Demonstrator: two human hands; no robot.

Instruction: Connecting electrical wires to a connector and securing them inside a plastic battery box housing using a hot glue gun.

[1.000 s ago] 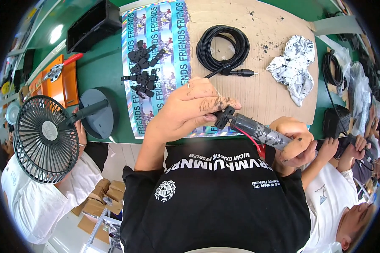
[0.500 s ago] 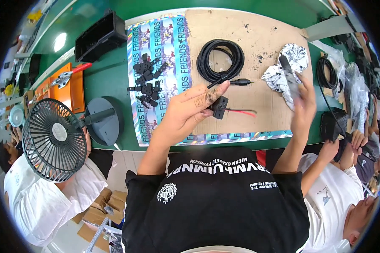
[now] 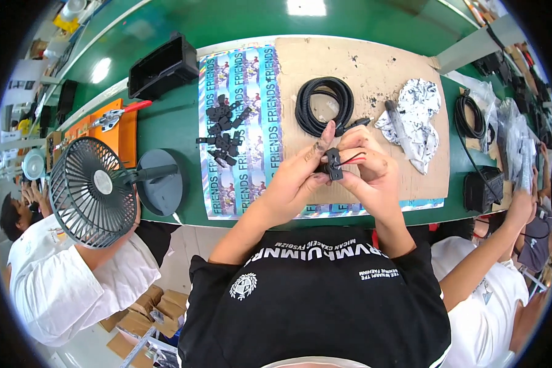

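A small black plastic block (image 3: 333,167) with thin red and black wires (image 3: 352,159) sits between my two hands, above the near part of a cardboard sheet (image 3: 325,58). My left hand (image 3: 293,184) is closed on the block from the left, thumb along its side. From the right, my right hand (image 3: 374,178) pinches at the block, its fingers close to the wires. Dark smudges mark my fingers. Just beyond lies a coil of black corrugated cable (image 3: 351,101). To the right, a dark stick-shaped tool (image 3: 400,127) rests on crumpled, black-stained white material (image 3: 424,110).
Several small black parts (image 3: 224,132) lie on the patterned sheet at left. Farther left stand a fan (image 3: 95,190), a black bin (image 3: 162,67) and a red-handled clamp (image 3: 116,115) on an orange plate. At right are another cable coil (image 3: 469,116) and a neighbouring person's arm (image 3: 490,245).
My right hand has laid the dark tool on the crumpled material and come left to the block. Both hands now meet at the block, which has shifted slightly right.
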